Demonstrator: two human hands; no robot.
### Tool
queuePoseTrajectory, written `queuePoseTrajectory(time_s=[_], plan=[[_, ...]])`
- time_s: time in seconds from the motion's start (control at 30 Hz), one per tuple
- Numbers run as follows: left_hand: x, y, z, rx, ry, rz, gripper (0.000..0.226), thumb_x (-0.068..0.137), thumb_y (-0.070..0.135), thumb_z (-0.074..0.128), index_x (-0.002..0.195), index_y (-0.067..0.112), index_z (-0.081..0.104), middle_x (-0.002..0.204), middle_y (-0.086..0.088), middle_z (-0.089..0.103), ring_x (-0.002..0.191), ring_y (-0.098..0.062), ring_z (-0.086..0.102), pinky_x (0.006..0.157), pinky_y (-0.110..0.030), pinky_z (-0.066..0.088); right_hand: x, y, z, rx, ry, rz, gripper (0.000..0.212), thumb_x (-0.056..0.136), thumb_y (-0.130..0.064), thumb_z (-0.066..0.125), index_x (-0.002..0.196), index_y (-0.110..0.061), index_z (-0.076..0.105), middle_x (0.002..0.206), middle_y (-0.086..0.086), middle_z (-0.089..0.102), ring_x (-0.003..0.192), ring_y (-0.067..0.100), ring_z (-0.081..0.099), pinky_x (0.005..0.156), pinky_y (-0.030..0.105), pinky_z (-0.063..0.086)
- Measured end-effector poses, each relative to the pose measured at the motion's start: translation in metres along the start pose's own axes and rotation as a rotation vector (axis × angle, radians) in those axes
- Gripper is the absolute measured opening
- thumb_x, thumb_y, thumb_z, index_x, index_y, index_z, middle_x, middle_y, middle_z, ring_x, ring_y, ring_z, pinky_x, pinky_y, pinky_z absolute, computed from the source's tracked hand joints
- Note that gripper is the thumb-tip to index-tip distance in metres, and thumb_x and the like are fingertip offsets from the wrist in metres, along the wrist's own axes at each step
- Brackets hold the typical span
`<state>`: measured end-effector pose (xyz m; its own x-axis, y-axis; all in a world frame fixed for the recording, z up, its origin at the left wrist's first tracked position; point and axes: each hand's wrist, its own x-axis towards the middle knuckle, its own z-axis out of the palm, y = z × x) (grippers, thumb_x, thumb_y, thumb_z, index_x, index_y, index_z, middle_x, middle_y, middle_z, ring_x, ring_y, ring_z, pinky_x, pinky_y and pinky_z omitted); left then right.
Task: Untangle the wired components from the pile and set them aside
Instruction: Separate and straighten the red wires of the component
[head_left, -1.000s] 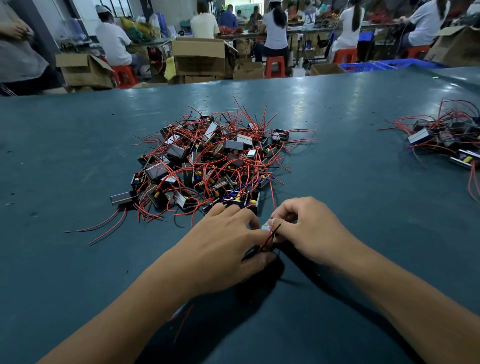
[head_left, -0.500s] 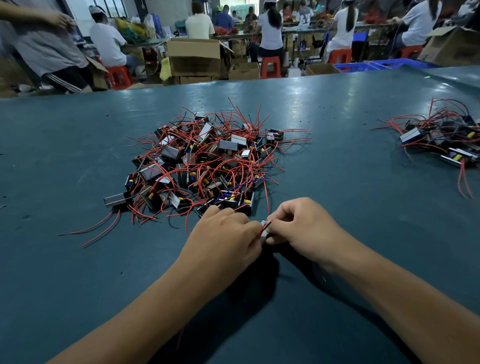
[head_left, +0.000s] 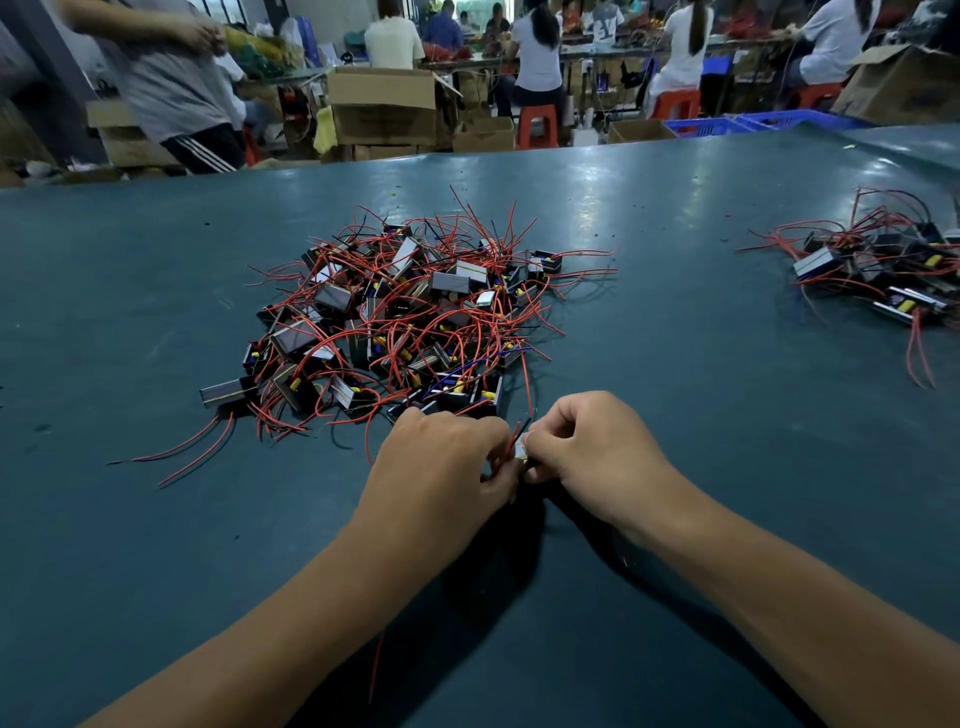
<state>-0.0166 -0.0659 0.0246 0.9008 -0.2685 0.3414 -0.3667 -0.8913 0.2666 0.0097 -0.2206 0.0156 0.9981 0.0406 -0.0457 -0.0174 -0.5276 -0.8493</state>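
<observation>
The one head camera looks forward and down, close above both hands; the pile (head_left: 410, 317) lies just beyond them.

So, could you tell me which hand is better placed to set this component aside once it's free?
Probably the right hand: it already pinches the component, and the set-aside group lies on its side of the table.
</observation>
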Motion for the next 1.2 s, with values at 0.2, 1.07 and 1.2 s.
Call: queuePoseTrajectory(time_s=[0.2,1.07,1.2], plan=[[-0.006,0.002,0.001,0.150,-0.041,0.042,0.050,0.090,0.063,0.038,0.086,0.024,0.068,0.079,0.004,0.069,0.082,-0.023,0.060,0.075,-0.038,0.031,0.000,0.002,0.002,-0.022,0.034,-0.032,0.022,0.080,-0.014,0.068,0.059,-0.008,0.064,0.063,-0.007,0.071,0.059,0.005,0.065,0.060,0.029,0.052],[-0.010,0.005,0.007,0.399,0.038,0.317,0.029,0.076,0.014,0.083,0.072,0.018,0.055,0.064,0.001,0.059,0.057,-0.024,0.054,0.062,-0.035,0.043,0.007,0.005,-0.023,0.179,-0.230,0.120,0.038,0.088,0.000,0.060,0.052,-0.012,0.065,0.077,0.018,0.075,0.073,0.025,0.076,0.051,0.020,0.053],[-0.011,0.000,0.009,0.413,0.050,0.343,0.025,0.081,0.016,0.081,0.074,0.018,0.057,0.067,0.002,0.061,0.058,-0.023,0.053,0.062,-0.036,0.042,0.010,0.006,-0.022,0.262,-0.243,0.146,0.033,0.086,0.005,0.058,0.056,-0.006,0.066,0.078,0.023,0.074,0.074,0.031,0.075,0.090,0.047,0.058]])
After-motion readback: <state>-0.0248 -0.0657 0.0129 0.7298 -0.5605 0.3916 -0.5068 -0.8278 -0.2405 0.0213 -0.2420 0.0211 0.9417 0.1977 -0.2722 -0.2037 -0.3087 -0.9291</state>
